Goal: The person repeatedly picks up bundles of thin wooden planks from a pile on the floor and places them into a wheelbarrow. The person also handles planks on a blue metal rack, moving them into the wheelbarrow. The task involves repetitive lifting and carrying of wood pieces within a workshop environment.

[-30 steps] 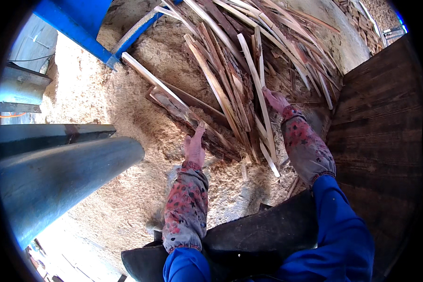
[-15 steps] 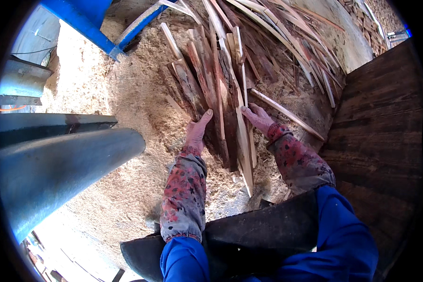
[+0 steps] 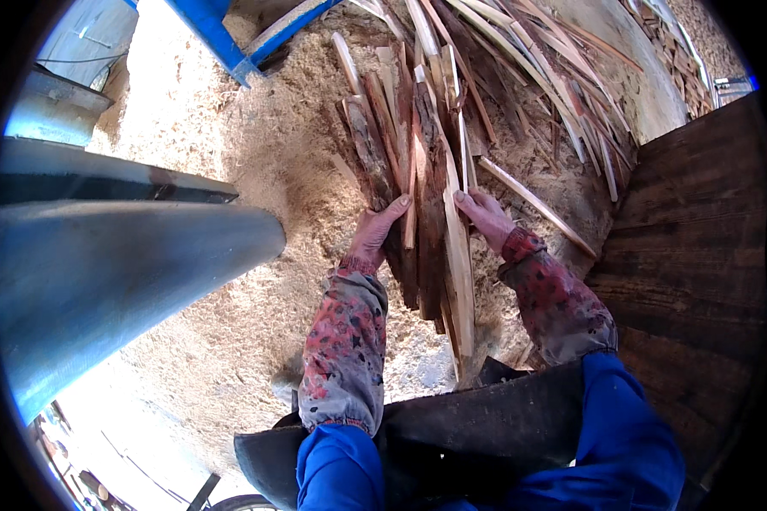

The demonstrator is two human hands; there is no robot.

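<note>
- Grey-and-red fabric oversleeves (image 3: 346, 358), L+R: dk. star prt., gathered upper ends
- Reddish ribbed cuffs (image 3: 521, 244) at wrists
- Bright-blue cloth sleeves (image 3: 339, 470) showing past oversleeves
- Dk. smooth stiff-looking apron-like garment (image 3: 486, 417) w/ curved edge

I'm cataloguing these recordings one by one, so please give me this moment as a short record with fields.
left hand: grips the left side of a bundle of wood strips, thumb on top
right hand: grips the bundle's right side, thumb on top
bundle: uneven lengths, some bark-brown, some pale
right of bundle: one loose pale strip
beyond: larger strip pile
ground: covered in sawdust
left edge: large grey rounded metal part
right edge: dark plank surface
</note>
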